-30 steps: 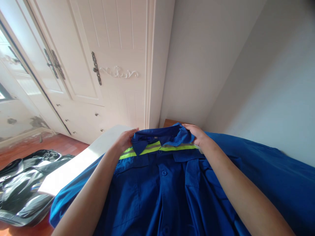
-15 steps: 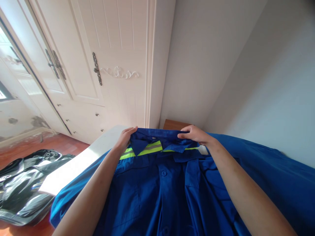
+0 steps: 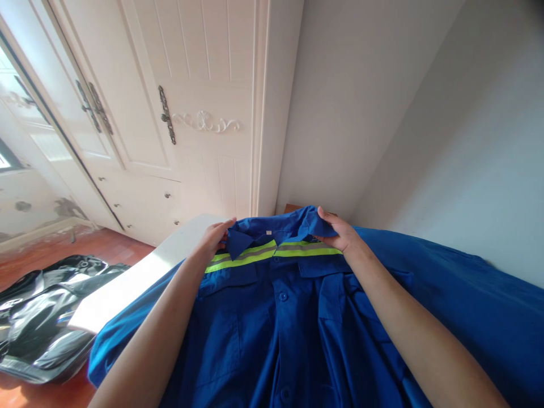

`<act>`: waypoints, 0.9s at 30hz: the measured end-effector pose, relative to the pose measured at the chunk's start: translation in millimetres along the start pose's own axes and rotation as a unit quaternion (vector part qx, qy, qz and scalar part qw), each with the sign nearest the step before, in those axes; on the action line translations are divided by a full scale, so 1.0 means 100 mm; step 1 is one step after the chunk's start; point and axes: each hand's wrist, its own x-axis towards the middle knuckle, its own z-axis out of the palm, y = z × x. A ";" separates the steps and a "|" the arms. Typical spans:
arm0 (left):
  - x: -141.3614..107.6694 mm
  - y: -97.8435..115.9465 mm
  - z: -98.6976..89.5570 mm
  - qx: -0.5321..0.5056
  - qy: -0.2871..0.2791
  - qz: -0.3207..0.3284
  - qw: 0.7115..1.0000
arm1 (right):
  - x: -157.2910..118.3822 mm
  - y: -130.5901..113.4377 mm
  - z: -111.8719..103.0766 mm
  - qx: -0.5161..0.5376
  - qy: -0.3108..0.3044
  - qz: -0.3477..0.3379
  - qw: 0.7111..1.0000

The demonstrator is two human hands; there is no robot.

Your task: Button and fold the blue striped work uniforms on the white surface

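Note:
A blue work shirt (image 3: pixel 255 323) with buttons down its front and yellow-green and grey reflective stripes lies spread out, its collar (image 3: pixel 276 224) raised at the far end. A small white label shows inside the collar. My left hand (image 3: pixel 216 238) grips the collar's left end, fingers curled partly behind the cloth. At the right end, my right hand (image 3: pixel 334 229) pinches the collar, with the thumb on top and the other fingers partly hidden by cloth. The sleeves spread out to both sides beneath my forearms.
White surface (image 3: pixel 123 283) under the shirt at the left. Black bags or clear-wrapped items (image 3: pixel 51 317) lie on the red floor (image 3: pixel 114 246). Beyond stand a cream wardrobe (image 3: pixel 204 170), a grey wall (image 3: pixel 446 170) and a brown wooden piece (image 3: pixel 293 208).
The collar's right side has lifted and turned, and its right flap folds outward. More of the reflective stripe shows across the chest. My right hand has shifted slightly, its thumb higher.

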 end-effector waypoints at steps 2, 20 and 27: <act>0.00 -0.02 -0.01 0.051 0.010 -0.016 0.999 | 0.02 0.01 -0.01 0.011 0.000 -0.030 0.999; -0.01 0.06 0.04 -0.227 0.002 0.053 0.972 | 0.30 0.24 -0.17 -0.106 0.141 -0.101 0.979; 0.09 -0.09 0.07 0.075 0.161 0.114 0.978 | 0.19 0.34 -0.07 -0.269 0.223 -0.171 0.921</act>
